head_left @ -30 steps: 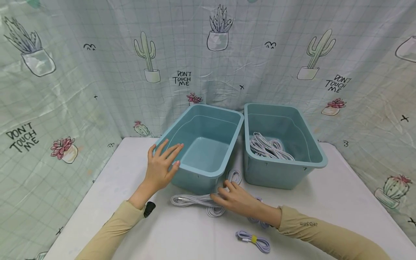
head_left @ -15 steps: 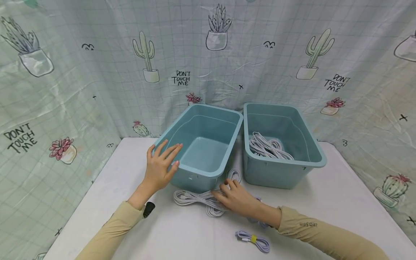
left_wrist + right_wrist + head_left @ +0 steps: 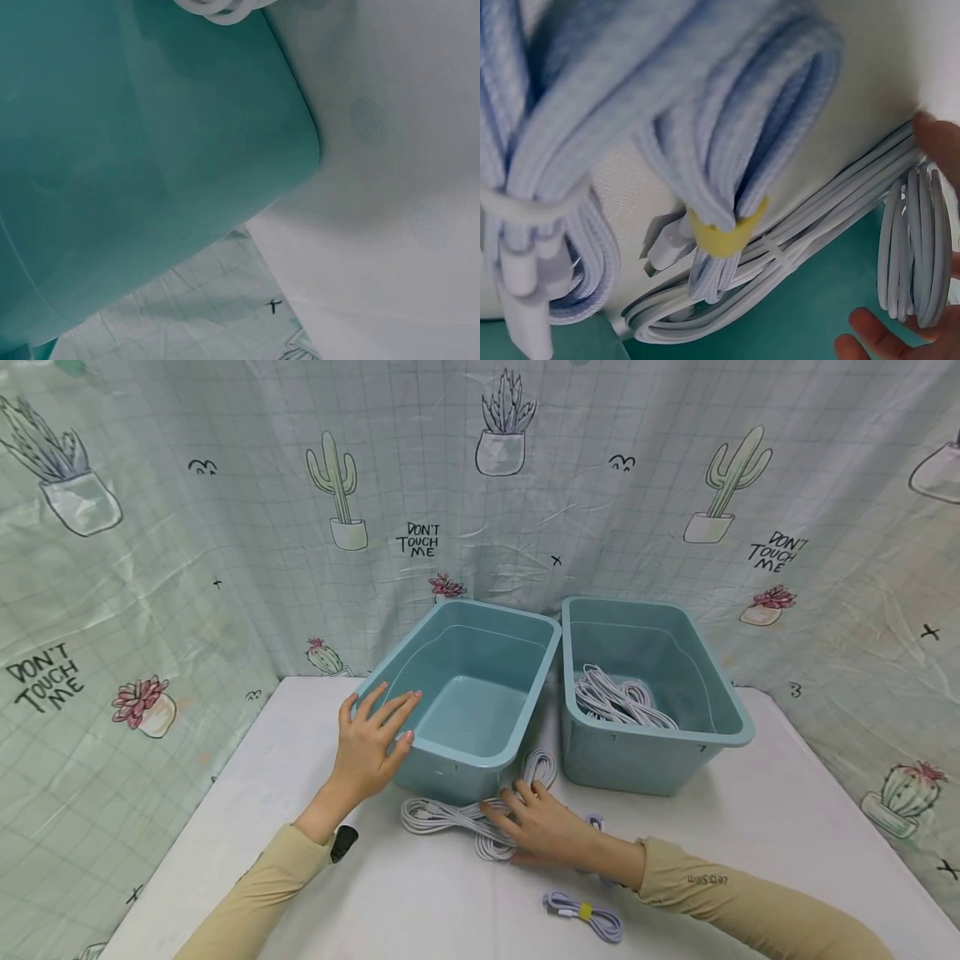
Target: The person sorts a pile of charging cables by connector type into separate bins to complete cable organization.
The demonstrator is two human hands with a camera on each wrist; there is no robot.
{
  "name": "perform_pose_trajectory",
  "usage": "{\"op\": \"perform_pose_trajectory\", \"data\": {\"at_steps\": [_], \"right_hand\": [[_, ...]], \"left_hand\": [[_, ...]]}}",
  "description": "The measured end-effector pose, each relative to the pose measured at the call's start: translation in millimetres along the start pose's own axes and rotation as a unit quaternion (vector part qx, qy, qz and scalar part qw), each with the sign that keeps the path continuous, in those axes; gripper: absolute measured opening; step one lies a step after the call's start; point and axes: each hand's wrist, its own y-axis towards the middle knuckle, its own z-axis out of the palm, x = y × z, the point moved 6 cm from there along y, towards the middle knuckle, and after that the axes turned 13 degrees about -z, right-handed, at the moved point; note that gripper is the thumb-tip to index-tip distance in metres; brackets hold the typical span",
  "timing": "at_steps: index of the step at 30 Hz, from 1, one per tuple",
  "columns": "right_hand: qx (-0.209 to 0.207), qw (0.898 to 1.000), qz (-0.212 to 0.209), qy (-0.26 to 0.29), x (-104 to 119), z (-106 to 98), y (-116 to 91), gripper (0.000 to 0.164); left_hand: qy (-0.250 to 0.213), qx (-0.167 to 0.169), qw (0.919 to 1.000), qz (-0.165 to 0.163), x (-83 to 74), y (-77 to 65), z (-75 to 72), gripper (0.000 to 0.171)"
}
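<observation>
My left hand [image 3: 367,743] rests on the near left rim of the left blue-green bin [image 3: 461,754], fingers extended. My right hand [image 3: 546,827] lies over bundled white cables [image 3: 442,817] at that bin's near wall, its fingers spread and slightly bent. Two bundles cross beneath it; one coiled end [image 3: 540,766] pokes out past the fingers. In the right wrist view the thumb [image 3: 939,146] touches the end of a long white bundle [image 3: 832,199], and a looped cable end [image 3: 915,255] shows between thumb and fingertips [image 3: 870,330].
The right bin [image 3: 637,756] contains several white cables [image 3: 622,702]. A lilac cable with a yellow tie [image 3: 586,911] lies on the white table near the front. Another lilac cable [image 3: 596,821] is partly hidden under the right forearm. A patterned curtain [image 3: 450,485] hangs behind.
The long white cable bundle has shifted slightly right and away from me. My right hand's fingers have since spread, with the thumb now showing. The left hand stays on the rim.
</observation>
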Motion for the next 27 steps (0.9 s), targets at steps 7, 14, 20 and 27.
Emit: {"op": "perform_pose_trajectory", "data": {"at_steps": [7, 14, 20, 27], "right_hand": [[-0.002, 1.0, 0.001, -0.019, 2, -1, 0, 0.085], [-0.008, 1.0, 0.003, -0.026, 1, -5, -2, 0.081], [-0.032, 0.999, 0.004, -0.004, -2, -11, -5, 0.076], [-0.059, 0.998, 0.0, 0.017, -4, -16, -6, 0.07]], "left_hand": [[0.005, -0.001, 1.0, 0.0, 0.9, -0.5, 0.4, 0.056], [0.004, -0.001, 1.0, 0.001, 0.9, -0.6, 0.5, 0.057], [0.003, -0.003, 1.0, 0.0, 1.1, -0.3, 0.0, 0.058], [0.003, -0.002, 1.0, 0.002, 0.3, -0.7, 0.3, 0.056]]}}
